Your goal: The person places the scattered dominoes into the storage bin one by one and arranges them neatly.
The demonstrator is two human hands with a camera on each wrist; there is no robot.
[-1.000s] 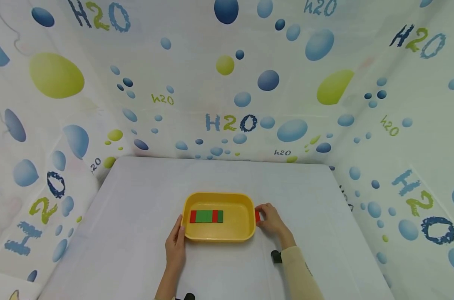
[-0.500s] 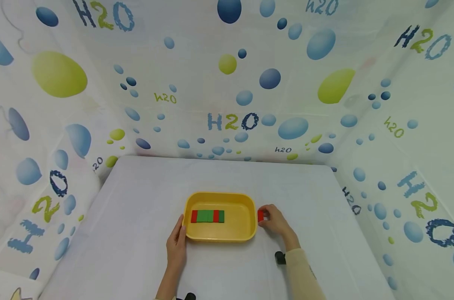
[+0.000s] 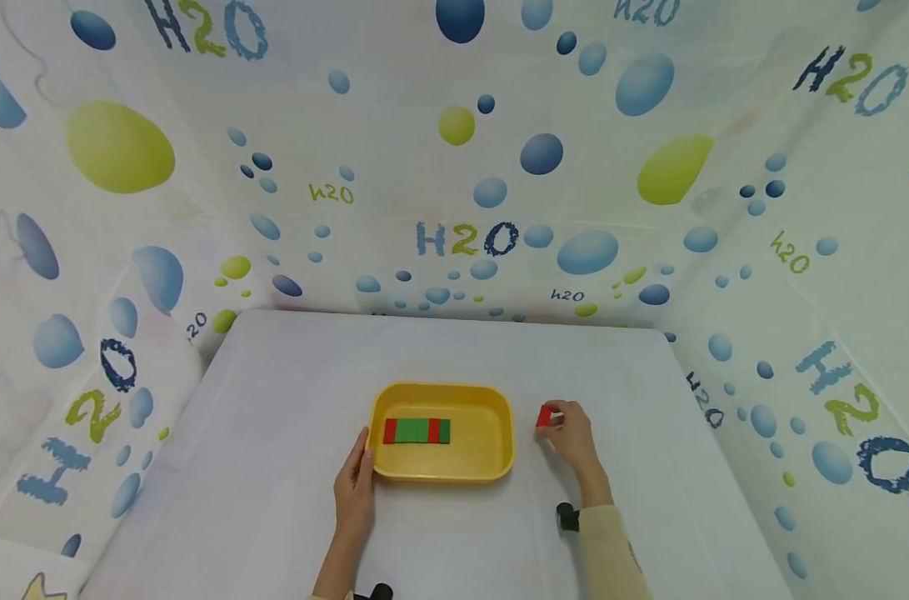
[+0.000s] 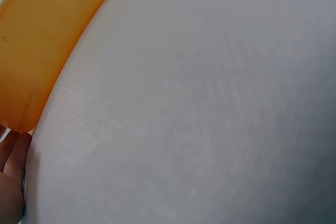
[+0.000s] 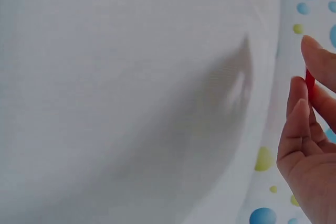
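Note:
My right hand pinches a small red tile between thumb and fingers, above the table to the right of the yellow tray. In the right wrist view only a thin edge of the red tile shows between the fingertips. My left hand touches the left end of the tray with fairly straight fingers; its fingertips are partly hidden by the tray. Inside the tray lies a joined row of red and green tiles, red at the left end and dark green at the right.
The tray stands on a table with a white cloth. Behind and at both sides hang walls of white fabric printed with blue and green drops. Dark wrist devices sit near the wrists.
My right hand has lifted the red tile away from the tray's right end, moving right and slightly up in the view. My left hand stays at the tray, and the tile row looks unchanged.

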